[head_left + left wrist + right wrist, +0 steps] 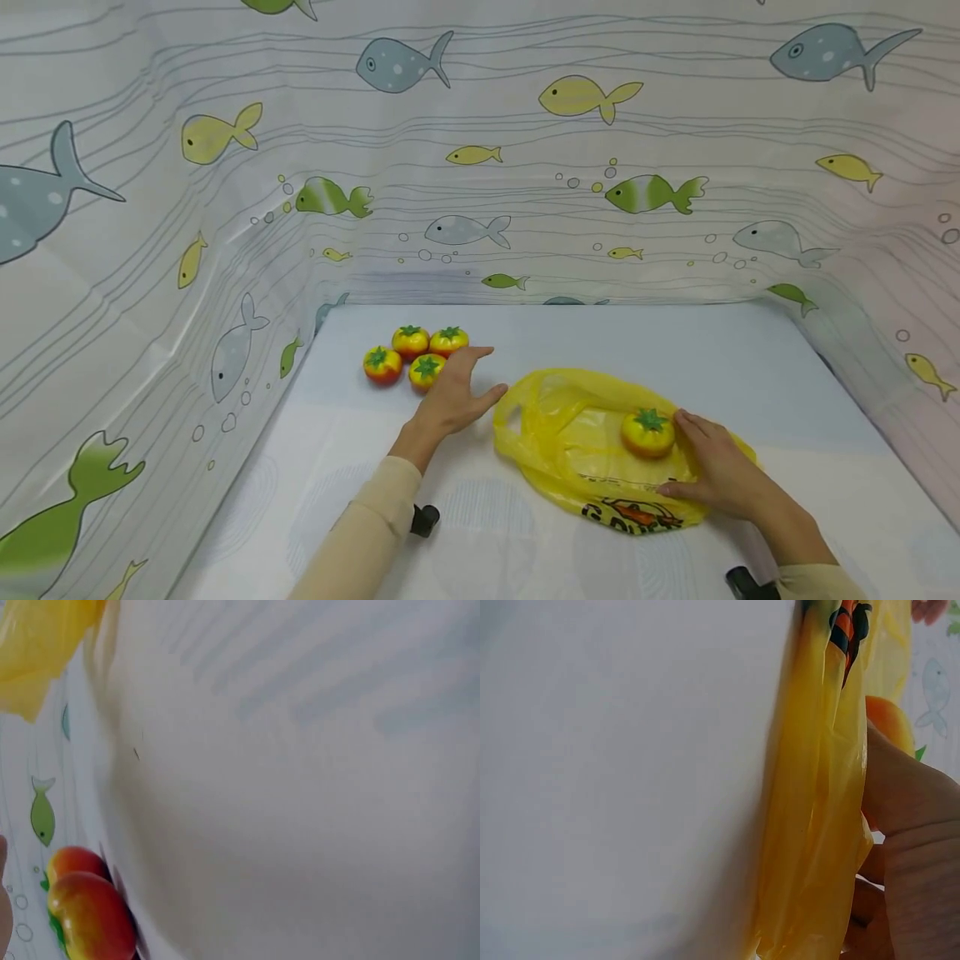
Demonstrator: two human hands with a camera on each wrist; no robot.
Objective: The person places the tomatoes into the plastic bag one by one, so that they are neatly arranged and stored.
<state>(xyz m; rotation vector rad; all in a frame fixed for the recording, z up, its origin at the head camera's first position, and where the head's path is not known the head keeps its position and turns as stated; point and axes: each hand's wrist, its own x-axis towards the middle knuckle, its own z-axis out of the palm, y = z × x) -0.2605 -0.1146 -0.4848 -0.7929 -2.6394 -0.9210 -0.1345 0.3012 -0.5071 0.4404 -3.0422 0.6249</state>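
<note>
A yellow plastic bag (547, 462) with dark print lies flat on the table. On it sits one yellow-red tomato (648, 433) with a green leafy top. My right hand (716, 471) rests on the bag's right part, its fingertips right at the tomato's side and its thumb extended over the plastic. In the right wrist view, the bag's folds (810, 825) partly hide this hand. My left hand (453, 400) holds nothing, thumb and fingers spread apart. It is between the bag's handle end and several similar tomatoes (382, 367), overlapping the nearest ones in the head view.
The white table (480, 533) has faint round patterns. A fish-print curtain (480, 192) borders it at the back and both sides. Small black devices (425, 521) sit at both wrists.
</note>
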